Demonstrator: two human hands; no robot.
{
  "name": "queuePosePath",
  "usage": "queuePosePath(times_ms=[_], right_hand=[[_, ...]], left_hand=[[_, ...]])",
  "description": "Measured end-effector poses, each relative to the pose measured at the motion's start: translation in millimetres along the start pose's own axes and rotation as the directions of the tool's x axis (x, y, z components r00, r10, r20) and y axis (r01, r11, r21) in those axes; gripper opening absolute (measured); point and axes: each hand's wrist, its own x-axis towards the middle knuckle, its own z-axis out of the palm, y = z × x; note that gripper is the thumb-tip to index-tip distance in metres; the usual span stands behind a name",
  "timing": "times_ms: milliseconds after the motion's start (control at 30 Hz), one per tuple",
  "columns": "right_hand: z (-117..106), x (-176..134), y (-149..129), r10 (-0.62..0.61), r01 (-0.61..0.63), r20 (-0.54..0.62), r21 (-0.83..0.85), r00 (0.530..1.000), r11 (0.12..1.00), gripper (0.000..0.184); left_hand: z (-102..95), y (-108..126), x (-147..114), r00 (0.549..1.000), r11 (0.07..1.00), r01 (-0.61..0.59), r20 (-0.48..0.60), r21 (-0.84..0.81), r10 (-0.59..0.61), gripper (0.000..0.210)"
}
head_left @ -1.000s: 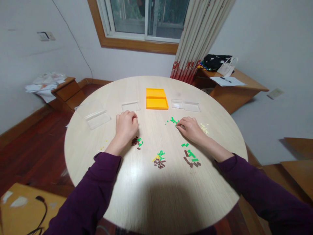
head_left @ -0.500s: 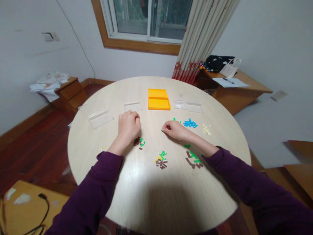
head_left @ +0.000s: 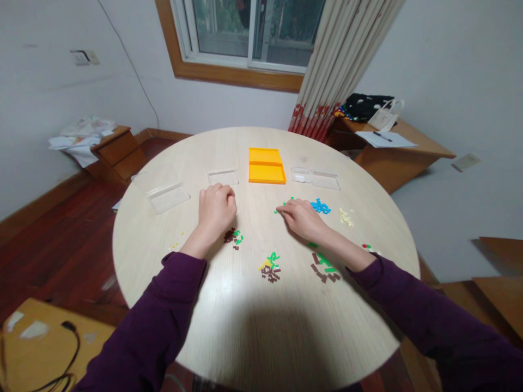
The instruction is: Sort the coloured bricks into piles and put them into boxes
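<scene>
My left hand (head_left: 217,209) hovers over or rests on the left middle of the table, its fingers curled closed; whatever they hold is hidden. Just below it lies a pile of dark brown bricks (head_left: 229,236) with green bricks (head_left: 237,236) beside it. My right hand (head_left: 302,219) is farther right, palm down, with its fingertips pinched at a small green brick (head_left: 276,212) by the tabletop. Another green brick (head_left: 291,198) shows behind its knuckles. Blue bricks (head_left: 321,206) lie right beside this hand, and pale yellow bricks (head_left: 346,218) lie farther right.
An open orange case (head_left: 266,173) stands at the back of the round table (head_left: 229,326). Clear plastic cases (head_left: 169,198) lie to both sides of it. Nearer me are a yellow, green and brown pile (head_left: 270,272) and larger brown bricks (head_left: 316,272) with green ones.
My right hand has shifted slightly right and back, with the small green brick now a little farther back. Red and green bricks show by the right sleeve. My left hand has hardly moved.
</scene>
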Motion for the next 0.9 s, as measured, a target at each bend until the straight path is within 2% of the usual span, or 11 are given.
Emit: queuePosePath(times_ms=[133,233,367,433,533,600,700,800,900], right_hand=[[2,-10,-12,-0.076,0.076,0.002,-0.094,0.997,0.993,0.033],[6,-15,-34,-0.153,0.154,0.018,-0.120,0.988,0.981,0.032],[10,-16,-67,-0.293,0.298,0.079,-0.065,0.953,0.952,0.034],[8,-14,-73,-0.333,0.337,0.088,-0.028,0.939,0.941,0.035],[0,-8,-57,-0.272,0.272,0.024,-0.022,0.962,0.962,0.034],[-5,-4,-35,-0.168,0.165,-0.044,-0.054,0.985,0.985,0.035],[-8,-2,-1,-0.053,0.041,-0.089,-0.135,0.995,0.990,0.037],[-5,-2,16,-0.010,-0.006,-0.080,-0.196,0.997,0.981,0.038],[-2,-2,15,0.013,-0.021,-0.039,-0.209,0.999,0.978,0.037]], left_hand=[[-0.1,0,0,1.000,1.000,0.003,0.006,0.001,-0.003,0.028],[0.7,0,0,1.000,1.000,0.002,0.005,0.009,-0.002,0.028],[1.7,0,0,1.000,1.000,0.000,0.000,0.017,0.000,0.028],[2.1,0,0,1.000,1.000,-0.002,-0.006,0.018,0.003,0.028],[2.2,0,0,1.000,1.000,-0.005,-0.017,0.013,0.005,0.027],[1.9,0,0,1.000,1.000,-0.005,-0.017,0.009,0.005,0.026],[0.8,0,0,1.000,1.000,-0.003,-0.009,0.007,0.003,0.027],[0.1,1,0,1.000,1.000,0.000,0.000,0.009,0.000,0.028],[-0.1,1,0,1.000,1.000,0.003,0.003,0.007,-0.003,0.028]])
